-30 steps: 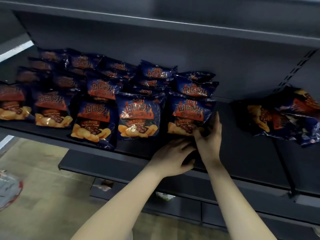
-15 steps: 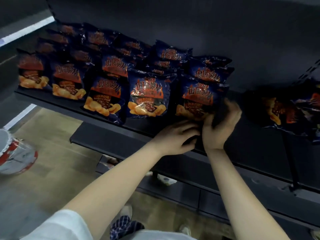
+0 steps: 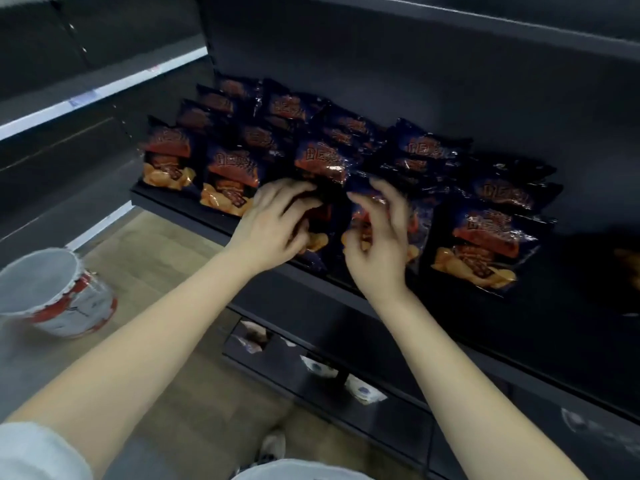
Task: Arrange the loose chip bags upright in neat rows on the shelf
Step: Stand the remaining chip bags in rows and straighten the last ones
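Observation:
Dark blue chip bags with orange labels stand in several rows on the dark shelf (image 3: 554, 327). My left hand (image 3: 277, 223) grips the third bag of the front row (image 3: 320, 237) with curled fingers. Just to its right, my right hand (image 3: 377, 237) pinches the neighbouring front bag (image 3: 417, 226) between thumb and fingers. The rightmost front bag (image 3: 481, 247) stands upright by itself, untouched. Both hands cover most of the bags they hold, and the picture is blurred.
A white and red bucket (image 3: 52, 289) stands on the wooden floor at the left. Small white packets (image 3: 318, 367) lie on a lower shelf under my arms. An orange-marked bag (image 3: 627, 261) shows dimly at the far right of the shelf.
Both hands left the rightmost front bag and moved left onto the two bags beside it. The view swung down and to the left, bringing the bucket in.

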A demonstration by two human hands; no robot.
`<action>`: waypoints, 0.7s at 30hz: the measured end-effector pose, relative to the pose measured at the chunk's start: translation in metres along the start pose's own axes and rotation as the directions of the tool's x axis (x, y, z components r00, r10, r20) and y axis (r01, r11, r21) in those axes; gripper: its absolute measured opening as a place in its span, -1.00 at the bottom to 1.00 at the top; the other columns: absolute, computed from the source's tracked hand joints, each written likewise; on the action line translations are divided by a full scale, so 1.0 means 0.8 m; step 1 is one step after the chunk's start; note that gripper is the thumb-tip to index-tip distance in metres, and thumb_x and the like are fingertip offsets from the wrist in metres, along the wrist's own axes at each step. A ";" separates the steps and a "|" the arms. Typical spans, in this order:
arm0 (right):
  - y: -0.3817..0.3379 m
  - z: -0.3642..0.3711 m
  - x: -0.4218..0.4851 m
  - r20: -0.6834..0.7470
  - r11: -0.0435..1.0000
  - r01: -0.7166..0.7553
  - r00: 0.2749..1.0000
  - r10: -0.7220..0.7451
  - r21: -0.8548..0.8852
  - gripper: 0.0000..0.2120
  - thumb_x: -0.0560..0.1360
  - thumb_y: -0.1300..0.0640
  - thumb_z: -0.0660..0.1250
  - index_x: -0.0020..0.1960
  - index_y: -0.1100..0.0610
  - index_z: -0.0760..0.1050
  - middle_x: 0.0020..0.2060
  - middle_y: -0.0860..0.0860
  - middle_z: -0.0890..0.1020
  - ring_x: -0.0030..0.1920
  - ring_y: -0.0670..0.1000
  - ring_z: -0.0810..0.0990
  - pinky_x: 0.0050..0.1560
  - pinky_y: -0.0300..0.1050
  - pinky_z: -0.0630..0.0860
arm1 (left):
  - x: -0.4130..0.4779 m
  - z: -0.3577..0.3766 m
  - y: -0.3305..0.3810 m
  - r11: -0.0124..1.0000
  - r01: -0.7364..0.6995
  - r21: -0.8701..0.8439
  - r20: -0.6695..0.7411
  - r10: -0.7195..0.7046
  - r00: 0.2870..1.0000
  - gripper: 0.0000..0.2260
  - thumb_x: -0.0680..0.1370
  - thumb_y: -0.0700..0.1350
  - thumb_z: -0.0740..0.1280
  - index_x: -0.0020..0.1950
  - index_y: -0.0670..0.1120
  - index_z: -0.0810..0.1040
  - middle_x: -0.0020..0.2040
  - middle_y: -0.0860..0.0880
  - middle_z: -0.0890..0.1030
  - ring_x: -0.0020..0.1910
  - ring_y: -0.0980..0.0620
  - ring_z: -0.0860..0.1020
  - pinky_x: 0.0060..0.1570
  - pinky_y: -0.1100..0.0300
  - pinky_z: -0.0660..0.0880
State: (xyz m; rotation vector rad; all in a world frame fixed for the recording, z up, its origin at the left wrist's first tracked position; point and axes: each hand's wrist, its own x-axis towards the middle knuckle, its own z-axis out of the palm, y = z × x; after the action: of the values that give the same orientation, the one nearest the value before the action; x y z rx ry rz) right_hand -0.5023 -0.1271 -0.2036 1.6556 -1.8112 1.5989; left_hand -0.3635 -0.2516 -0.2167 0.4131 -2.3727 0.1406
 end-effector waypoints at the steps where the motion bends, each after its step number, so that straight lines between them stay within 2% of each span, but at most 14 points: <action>1: -0.004 0.016 -0.002 0.057 1.000 0.012 0.998 -0.012 -0.012 -0.66 0.42 0.34 0.20 0.17 0.28 0.52 0.26 0.27 0.40 0.31 0.15 0.35 0.36 -0.11 0.31 | -0.006 0.001 -0.009 1.000 0.020 0.000 0.044 -0.020 0.999 -0.67 0.44 -0.17 0.30 0.20 -0.18 0.49 0.25 -0.18 0.48 0.23 -0.20 0.40 0.20 -0.05 0.33; 5: -0.008 0.071 -0.015 0.282 0.992 0.014 0.959 0.022 -0.126 -0.55 0.46 0.27 0.24 0.34 0.27 0.38 0.40 0.27 0.27 0.43 0.20 0.23 0.45 -0.03 0.21 | -0.026 0.013 -0.034 0.994 0.103 -0.025 0.228 -0.095 0.969 -0.51 0.48 -0.02 0.28 0.34 -0.23 0.38 0.39 -0.22 0.35 0.39 -0.22 0.27 0.35 -0.08 0.29; 8: -0.011 0.102 -0.025 0.330 0.973 -0.094 0.930 0.161 -0.211 -0.46 0.47 0.16 0.15 0.43 0.28 0.26 0.46 0.25 0.19 0.47 0.23 0.16 0.45 0.12 0.21 | -0.036 0.026 -0.045 0.987 0.148 -0.063 0.313 -0.121 0.942 -0.45 0.51 0.02 0.15 0.44 -0.21 0.25 0.47 -0.19 0.23 0.47 -0.18 0.13 0.40 -0.05 0.19; 11: -0.011 0.115 -0.033 0.272 0.961 -0.137 0.941 0.202 -0.238 -0.48 0.43 0.17 0.12 0.37 0.29 0.35 0.41 0.26 0.28 0.41 0.28 0.25 0.38 0.25 0.27 | -0.041 0.036 -0.050 0.985 0.140 -0.101 0.331 -0.099 0.938 -0.46 0.53 0.03 0.09 0.45 -0.21 0.23 0.49 -0.19 0.20 0.49 -0.18 0.06 0.41 -0.03 0.14; 13: -0.010 0.117 -0.040 0.201 0.966 -0.154 0.960 0.196 -0.207 -0.54 0.45 0.22 0.16 0.33 0.28 0.40 0.38 0.22 0.31 0.40 0.25 0.28 0.34 0.25 0.31 | -0.045 0.042 -0.051 0.983 0.129 -0.130 0.298 -0.085 0.951 -0.48 0.53 0.02 0.12 0.43 -0.20 0.25 0.48 -0.20 0.20 0.48 -0.21 0.06 0.39 0.01 0.15; 16: -0.010 0.118 -0.058 0.093 0.962 -0.202 0.971 0.221 -0.184 -0.59 0.45 0.26 0.19 0.30 0.23 0.42 0.38 0.18 0.29 0.43 0.20 0.25 0.35 0.21 0.33 | -0.053 0.048 -0.052 0.979 0.138 -0.148 0.258 -0.096 0.961 -0.50 0.52 0.02 0.16 0.43 -0.13 0.23 0.49 -0.14 0.16 0.47 -0.30 0.06 0.24 -0.06 0.37; 19: -0.010 0.124 -0.069 0.066 0.949 -0.233 0.966 0.252 -0.212 -0.57 0.43 0.26 0.19 0.30 0.18 0.41 0.39 0.20 0.30 0.45 0.26 0.20 0.44 0.19 0.21 | -0.056 0.050 -0.054 0.970 0.128 -0.207 0.229 -0.079 0.970 -0.51 0.51 0.02 0.17 0.42 -0.05 0.20 0.49 -0.08 0.10 0.45 -0.35 0.10 0.06 -0.16 0.53; 21: -0.011 0.127 -0.065 0.062 0.950 -0.234 0.966 0.252 -0.208 -0.57 0.43 0.28 0.20 0.29 0.20 0.44 0.39 0.21 0.31 0.44 0.30 0.19 0.50 0.07 0.07 | -0.054 0.048 -0.053 0.956 0.122 -0.268 0.216 -0.064 0.974 -0.52 0.51 0.00 0.18 0.41 -0.03 0.20 0.48 -0.06 0.08 0.45 -0.34 0.10 0.00 -0.15 0.56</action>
State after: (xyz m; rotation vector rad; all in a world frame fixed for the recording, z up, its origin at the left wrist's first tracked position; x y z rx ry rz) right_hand -0.4283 -0.1753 -0.2770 1.4828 -2.2149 1.3928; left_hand -0.3441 -0.2889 -0.2746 0.4180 -2.5200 -0.2937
